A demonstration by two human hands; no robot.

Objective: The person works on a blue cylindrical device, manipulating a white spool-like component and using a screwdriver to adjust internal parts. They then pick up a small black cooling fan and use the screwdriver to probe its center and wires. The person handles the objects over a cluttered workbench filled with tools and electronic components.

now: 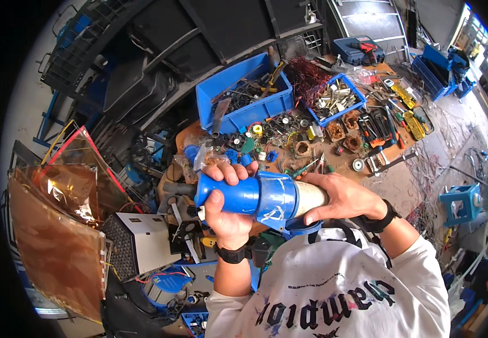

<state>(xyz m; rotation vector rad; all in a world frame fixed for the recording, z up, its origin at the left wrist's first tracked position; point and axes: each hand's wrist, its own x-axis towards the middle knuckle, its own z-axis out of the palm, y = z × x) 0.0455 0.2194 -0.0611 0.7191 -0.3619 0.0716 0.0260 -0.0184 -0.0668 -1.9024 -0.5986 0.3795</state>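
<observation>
Across the middle of the view I hold a blue industrial power connector (238, 195), a thick plastic cylinder lying nearly level. My left hand (224, 208) is wrapped round its left end, fingers over the top and thumb along the near side. A wider blue collar (277, 197) with pale scuffs sits in the middle, and a round blue flap (303, 227) hangs below it. At the right end is a cream-coloured part (312, 198), gripped by my right hand (348, 197) between thumb and fingers. Some right fingers are hidden behind it.
Beyond my hands the wooden bench (334, 166) carries small parts, pliers and rusty round pieces. A blue crate (249, 107) of tools and a blue tray (337, 98) of metal fittings stand farther back. Brown sheet panels (58, 236) and a white box (145, 239) are at left.
</observation>
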